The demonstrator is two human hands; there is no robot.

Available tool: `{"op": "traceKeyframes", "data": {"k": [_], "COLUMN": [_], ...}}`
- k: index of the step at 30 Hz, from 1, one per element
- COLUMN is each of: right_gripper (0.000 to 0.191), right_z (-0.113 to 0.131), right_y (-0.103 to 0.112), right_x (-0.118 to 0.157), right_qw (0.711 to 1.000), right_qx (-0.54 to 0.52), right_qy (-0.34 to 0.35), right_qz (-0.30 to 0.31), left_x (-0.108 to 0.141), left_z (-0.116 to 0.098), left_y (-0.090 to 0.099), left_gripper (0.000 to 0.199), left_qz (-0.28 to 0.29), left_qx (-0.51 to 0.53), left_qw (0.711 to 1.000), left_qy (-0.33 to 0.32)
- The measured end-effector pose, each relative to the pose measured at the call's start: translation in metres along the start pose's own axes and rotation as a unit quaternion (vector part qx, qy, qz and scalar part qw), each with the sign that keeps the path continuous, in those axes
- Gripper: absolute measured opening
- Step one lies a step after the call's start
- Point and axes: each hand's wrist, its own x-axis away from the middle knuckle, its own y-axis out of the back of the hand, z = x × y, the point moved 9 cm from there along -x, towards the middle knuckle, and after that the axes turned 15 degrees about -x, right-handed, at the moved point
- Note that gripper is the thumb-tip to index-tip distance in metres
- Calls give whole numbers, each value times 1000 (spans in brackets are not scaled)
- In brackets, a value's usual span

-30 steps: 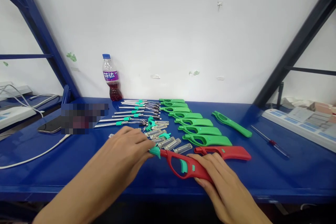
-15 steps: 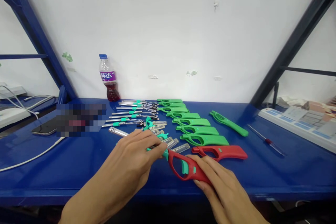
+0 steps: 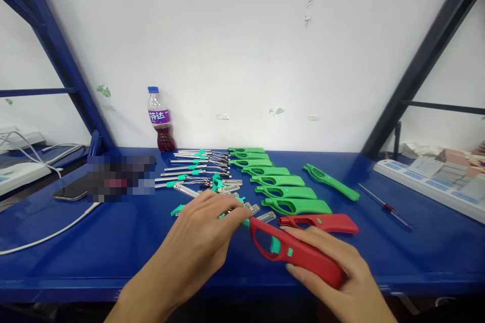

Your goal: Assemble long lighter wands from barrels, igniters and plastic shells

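Note:
A red utility lighter (image 3: 310,258) with a green trigger and button hangs tilted above the table's front part. My right hand (image 3: 354,267) grips its handle, thumb below and fingers on top. My left hand (image 3: 206,227) is closed around its nozzle end, where a bit of green shows; my fingers hide the rest. Just behind lies another red lighter body (image 3: 337,223), then a row of green lighter bodies (image 3: 303,206). Clear fuel tanks (image 3: 267,217), green plastic pieces (image 3: 177,210) and metal lighter tubes (image 3: 185,167) with wires lie behind and beside my left hand.
One green lighter body (image 3: 333,184) and a screwdriver (image 3: 388,208) lie to the right, before a white power strip (image 3: 447,192). A drink bottle (image 3: 161,121) stands against the wall. At left are a phone (image 3: 71,189) and a white cable (image 3: 56,232).
My right hand has moved right and back along the red lighter, so more of its handle shows. Both hands and the lighter sit slightly further right; the view has shifted a little.

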Motion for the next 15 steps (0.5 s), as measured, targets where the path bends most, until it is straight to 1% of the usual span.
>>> {"op": "traceKeyframes", "data": {"k": [1,2,3,4,5,6,7,8,11,12,13,15], "right_gripper": [45,44,46,49,53,58,63,69,81,81,79,69], "right_z": [-7,-13,-17,-18,-16,-11,-5,0,8,7,6,2], "right_y": [1,-1,-5,-11,-18,-23,-26,-27,-29,-29,-29,-29], "right_x": [0,0,0,2,4,5,5,5,1,0,-1,-1], "right_qw": [998,989,968,935,897,864,847,848,892,898,896,872], "right_qx": [-51,-124,-211,-301,-380,-436,-464,-465,-398,-389,-398,-448], "right_qy": [-32,-71,-117,-159,-190,-206,-207,-195,-142,-136,-140,-168], "right_qz": [16,41,69,97,123,143,156,165,164,154,140,104], "left_x": [0,0,0,-1,-1,-2,-3,-4,-6,-6,-6,-6], "left_z": [0,0,0,-2,-3,-4,-5,-5,-8,-10,-12,-15], "left_y": [1,3,4,5,5,5,3,1,-6,-7,-8,-7], "left_gripper": [39,39,38,36,34,32,31,30,30,30,32,41], "left_qz": [-13,-25,-35,-44,-50,-55,-58,-61,-74,-77,-77,-78], "left_qx": [7,15,23,31,38,45,49,51,55,50,38,-7], "left_qw": [1000,1000,999,999,998,997,997,997,996,996,996,997], "left_qy": [4,8,10,9,10,12,14,18,14,6,-3,-12]}}
